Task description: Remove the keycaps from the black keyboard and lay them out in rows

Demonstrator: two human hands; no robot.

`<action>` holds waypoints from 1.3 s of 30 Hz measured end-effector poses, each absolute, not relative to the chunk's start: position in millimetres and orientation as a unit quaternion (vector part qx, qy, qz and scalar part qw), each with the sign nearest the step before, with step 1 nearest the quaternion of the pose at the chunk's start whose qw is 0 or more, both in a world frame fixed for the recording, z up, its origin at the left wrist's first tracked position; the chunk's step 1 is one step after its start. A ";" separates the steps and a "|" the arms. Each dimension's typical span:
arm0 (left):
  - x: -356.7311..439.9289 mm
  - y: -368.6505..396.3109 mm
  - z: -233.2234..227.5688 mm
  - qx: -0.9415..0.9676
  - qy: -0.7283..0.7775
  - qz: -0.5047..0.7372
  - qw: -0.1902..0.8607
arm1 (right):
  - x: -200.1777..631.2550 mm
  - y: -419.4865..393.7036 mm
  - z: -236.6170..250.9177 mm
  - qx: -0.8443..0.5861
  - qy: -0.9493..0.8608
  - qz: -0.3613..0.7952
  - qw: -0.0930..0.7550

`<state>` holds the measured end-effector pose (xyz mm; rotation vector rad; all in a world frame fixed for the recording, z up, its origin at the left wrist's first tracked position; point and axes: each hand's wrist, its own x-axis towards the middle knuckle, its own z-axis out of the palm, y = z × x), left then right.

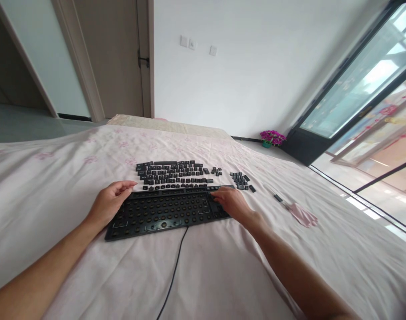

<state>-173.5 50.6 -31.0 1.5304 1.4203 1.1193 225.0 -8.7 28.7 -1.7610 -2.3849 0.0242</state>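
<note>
Stripped keyboard frame (166, 212) lies flat on the bed (223, 266), bare switch stems showing, cable (176, 266) trailing toward the viewer. Left hand (110, 203) rests at the frame's far-left corner, fingers curled loosely over the edge, grip not clenched and holding nothing that I can see. Right hand (231, 202) lies palm down on the frame's right end, fingers (218, 192) stretched toward the top right edge; whether a keycap sits under them cannot be told. Loose keycaps (174, 174) are laid out in rows just beyond the frame, roughly in keyboard layout, with a smaller numpad cluster (241, 180) off to the right. A small tool (279, 198), likely a puller, and a pink cloth (304, 215) lie well apart on the right. To do this well: keep the left hand pinning the frame since the soft bedding gives, take caps in row order so the layout holds, seat each square over its stem and press straight down, no tilt. Mind the cable doesn't drag the frame.
</note>
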 end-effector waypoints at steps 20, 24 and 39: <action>-173.9 51.4 -31.9 0.599 0.552 0.442 0.376 | 195.1 -32.0 27.6 -0.643 -0.760 -0.092 -0.025; -173.2 50.4 -30.4 0.598 0.548 0.444 0.380 | 198.1 -27.6 31.6 -0.674 -0.736 -0.059 0.012; -172.2 49.8 -28.4 0.595 0.545 0.444 0.390 | 205.5 -31.4 6.3 -0.629 -0.758 -0.125 0.115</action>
